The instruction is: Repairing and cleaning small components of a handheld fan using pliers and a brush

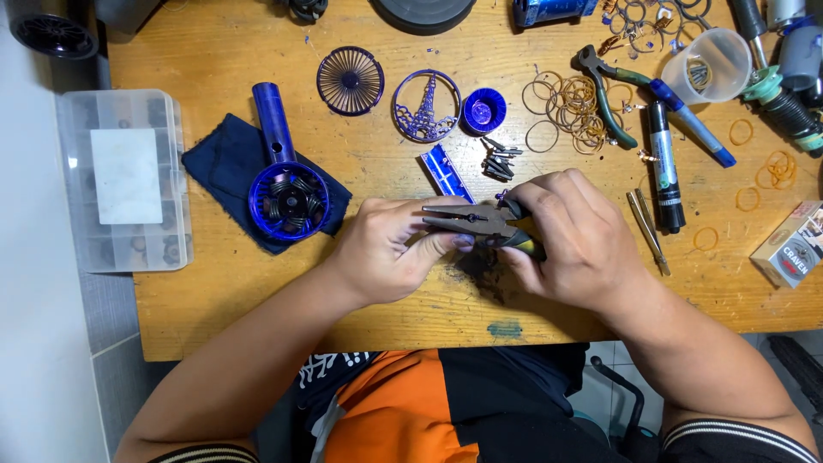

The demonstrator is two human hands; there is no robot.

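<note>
Working with needle-nose pliers point(467, 220) over the wooden surface point(214, 300)

Right hand point(570, 240) clenched around the pliers' handles; left hand point(390, 249) with fingers point(441, 244) pinched at the jaw tips, on something too small to tell; just beyond, a blue strip point(446, 173) and dark screws point(500, 159); left, a blue round housing point(289, 202) on dark cloth point(219, 159)

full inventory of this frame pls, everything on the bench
Wooden table: one, tan.
Needle-nose pliers: one, dark, between both hands.
Blue hair-dryer body: one, on a navy cloth, left of centre.
Round blue grille: one, top centre.
Blue ring part: one, right of the grille.
Blue cap: one, right of the ring.
Clear parts box: one, left edge.
Rubber bands: many, tan, upper right.
Green-handled pliers: one.
Black marker: one.
Plastic cup: one, clear.
Left hand: steadies the pliers' tip.
Right hand: grips the handles.
</note>
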